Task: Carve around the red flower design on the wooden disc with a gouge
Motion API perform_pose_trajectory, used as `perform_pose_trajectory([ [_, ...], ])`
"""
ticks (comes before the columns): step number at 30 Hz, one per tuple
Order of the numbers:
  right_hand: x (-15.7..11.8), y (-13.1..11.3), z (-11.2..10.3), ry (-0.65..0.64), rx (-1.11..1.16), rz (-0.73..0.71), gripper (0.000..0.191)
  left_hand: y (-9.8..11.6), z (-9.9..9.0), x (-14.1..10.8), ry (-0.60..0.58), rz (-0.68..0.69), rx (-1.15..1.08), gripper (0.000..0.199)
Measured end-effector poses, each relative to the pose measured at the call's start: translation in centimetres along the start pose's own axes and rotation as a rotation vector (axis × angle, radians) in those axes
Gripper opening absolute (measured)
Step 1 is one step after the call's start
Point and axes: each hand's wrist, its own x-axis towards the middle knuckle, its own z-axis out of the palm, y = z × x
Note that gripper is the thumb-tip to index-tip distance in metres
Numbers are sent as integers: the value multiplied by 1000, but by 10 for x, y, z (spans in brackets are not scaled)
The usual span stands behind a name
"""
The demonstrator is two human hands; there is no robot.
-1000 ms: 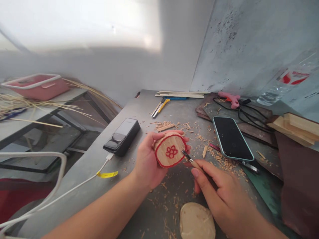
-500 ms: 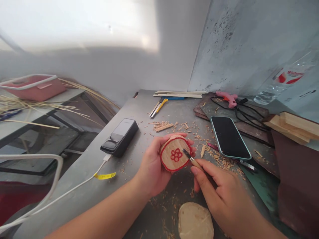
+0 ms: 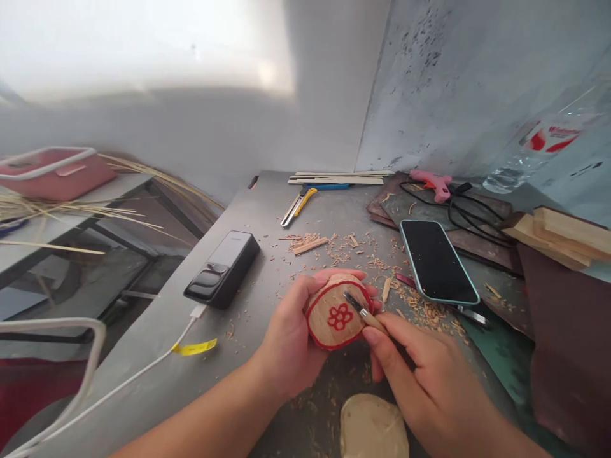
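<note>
My left hand (image 3: 291,340) is closed around a round wood slice (image 3: 321,318), its fingers behind the far edge. The slice has a red rim line and a red flower outline on its pale face, which is tilted toward me. In my right hand (image 3: 420,362) is a carving tool (image 3: 373,322) with a wooden handle, a metal collar and a dark blade. The blade tip lies over the upper part of the slice, above the flower; whether it presses into the wood I cannot tell. A second, plain wood slice (image 3: 373,427) lies on the table below my hands.
Wood shavings (image 3: 424,312) litter the metal table (image 3: 167,381). A black power bank (image 3: 223,268) with a white cable stands left, a phone (image 3: 438,261) right. Farther back are a yellow utility knife (image 3: 300,205), thin strips (image 3: 338,178), a pink glue gun (image 3: 432,184) and wood blocks (image 3: 563,232).
The blade tip has moved from the slice's right side to its upper part. The slice leans back more. The whole view has shifted slightly.
</note>
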Motion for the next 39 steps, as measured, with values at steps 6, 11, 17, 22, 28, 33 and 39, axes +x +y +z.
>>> perform_pose_trajectory([
  [6, 0, -1, -4, 2, 7, -4, 36, 14, -2, 3, 42, 35, -96, 36],
  [11, 0, 0, 0, -4, 19, -28, 32, 18, -1, 2, 93, 72, -134, 34],
  [17, 0, -3, 1, 8, 16, -33, 29, 12, -2, 1, 77, 70, -104, 30],
  [22, -1, -3, 2, 19, 1, -55, 28, 1, -2, 0, 58, 72, -99, 29],
  [28, -2, 3, 6, 102, -65, -110, 32, -10, 1, -6, 17, 47, -58, 32],
  [33, -1, -2, 0, 24, -6, -73, 35, -1, 0, -5, 12, 33, -78, 37],
  [39, -1, -4, -2, -20, -7, -49, 32, 16, 1, 2, 119, 139, -149, 38],
])
